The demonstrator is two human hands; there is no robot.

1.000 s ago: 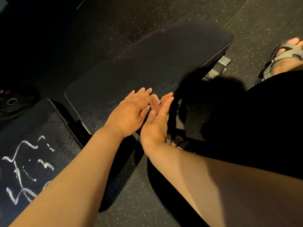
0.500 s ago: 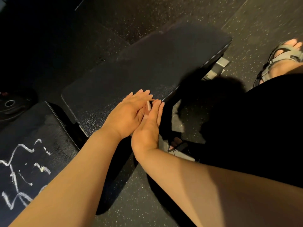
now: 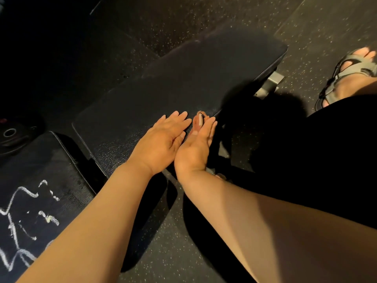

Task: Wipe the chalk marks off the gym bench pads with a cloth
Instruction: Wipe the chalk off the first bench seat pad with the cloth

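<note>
Chalk marks (image 3: 48, 218) lie at 8 o'clock on the bench pad (image 3: 51, 160), no cloth visible; the left hand (image 3: 161, 144), fingers flat and released, should probably sweep the pale stick (image 3: 200, 120) gently into the cupped right hand (image 3: 195, 152), whose grip I cannot tell.

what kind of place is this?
Likely a gym: a black padded bench pad, a weight plate on the floor beside it, and speckled rubber flooring.

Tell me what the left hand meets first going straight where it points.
Likely nothing: the left hand points along the bench pad toward its far end; the right hand, pinching a pale stick, sits aside.
</note>
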